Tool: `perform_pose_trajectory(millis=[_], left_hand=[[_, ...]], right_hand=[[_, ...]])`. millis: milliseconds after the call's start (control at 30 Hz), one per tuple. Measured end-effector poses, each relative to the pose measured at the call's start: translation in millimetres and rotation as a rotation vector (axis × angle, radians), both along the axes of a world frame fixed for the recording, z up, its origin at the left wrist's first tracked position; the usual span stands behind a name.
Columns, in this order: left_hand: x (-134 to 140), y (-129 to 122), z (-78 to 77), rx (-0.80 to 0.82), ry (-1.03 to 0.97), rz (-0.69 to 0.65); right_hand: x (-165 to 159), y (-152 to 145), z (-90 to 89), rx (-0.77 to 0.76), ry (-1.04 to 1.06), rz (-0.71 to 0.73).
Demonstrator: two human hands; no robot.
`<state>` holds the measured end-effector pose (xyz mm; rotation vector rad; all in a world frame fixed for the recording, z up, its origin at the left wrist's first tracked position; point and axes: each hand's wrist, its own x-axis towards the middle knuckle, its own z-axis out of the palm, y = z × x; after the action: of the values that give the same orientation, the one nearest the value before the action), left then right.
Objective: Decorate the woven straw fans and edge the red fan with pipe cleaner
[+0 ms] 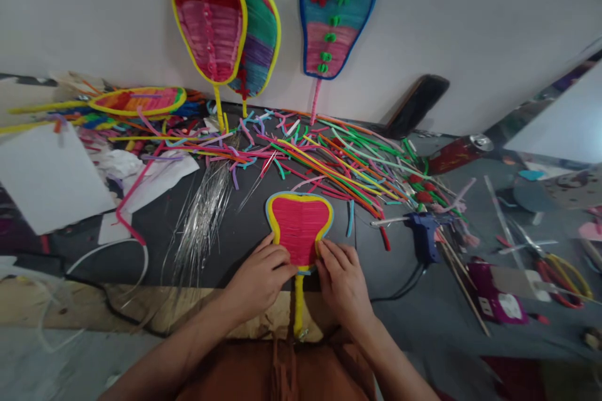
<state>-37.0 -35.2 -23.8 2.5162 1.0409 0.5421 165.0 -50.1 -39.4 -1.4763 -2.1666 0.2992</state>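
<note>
A small hand fan (301, 229) made of pipe cleaners lies at the table's front edge, with a pink middle, a yellow border and a light blue outer line. Its yellow handle (298, 304) points toward my body. My left hand (263, 272) grips the fan's lower left edge, fingers bent over the rim. On the lower right edge, my right hand (343, 276) pinches the border with curled fingers. Both thumbs are near the bottom of the fan, partly hidden. Loose pipe cleaners (338, 166) lie in a heap just beyond it.
Finished fans, one yellow-rimmed (210, 25) and one blue-rimmed (337, 44), lean against the wall. A blue glue gun (423, 235) with its cord sits to the right, near scissors (559, 276) and a red can (458, 153). Silver wires (204, 219) and white paper (51, 178) lie left.
</note>
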Motion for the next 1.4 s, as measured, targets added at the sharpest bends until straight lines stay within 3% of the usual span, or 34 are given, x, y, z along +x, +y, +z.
perform_pose_trajectory(millis=[300,600,967,1267,1400], left_hand=[[1,-1,-1.0,0.005,0.056,0.011],[1,0,-0.6,0.03,0.119,-0.008],[-7,2,-1.3,0.054,0.09,-0.047],[-4,-2,2.7,-0.016,0.059,0.001],[8,-6,-1.2,0.073,0.068,0.098]], right_hand=[[2,-4,13.9,-0.101,0.022,0.058],[-4,-10,7.2,-0.087,0.089,-0.026],[-2,-10,12.1,-0.146,0.09,-0.018],[-2,-11,8.7,-0.144,0.079,-0.004],[-1,-11,6.4,-0.145,0.091,-0.016]])
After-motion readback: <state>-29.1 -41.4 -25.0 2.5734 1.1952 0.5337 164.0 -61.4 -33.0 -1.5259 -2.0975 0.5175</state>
